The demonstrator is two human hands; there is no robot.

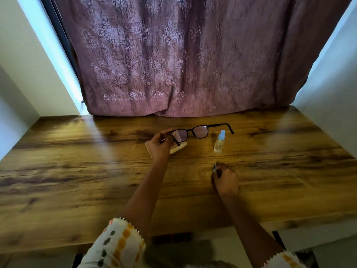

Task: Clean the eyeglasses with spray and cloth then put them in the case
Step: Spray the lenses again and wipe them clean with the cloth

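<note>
Dark-framed eyeglasses [200,131] are held above the wooden table [77,171], temples unfolded. My left hand [159,145] grips them at their left hinge. Under that hand lies a pale beige case [178,148], partly hidden. A small clear spray bottle [219,141] with a light blue cap stands upright to the right of the glasses. Nearer to me, my right hand [225,179] rests on the table, closed on a small grey cloth [214,168] that barely shows at the fingertips.
A mauve patterned curtain [173,64] hangs down to the table's far edge. White walls [29,74] close in on both sides. The table's near edge runs across the bottom, with my patterned sleeves [119,246] over it.
</note>
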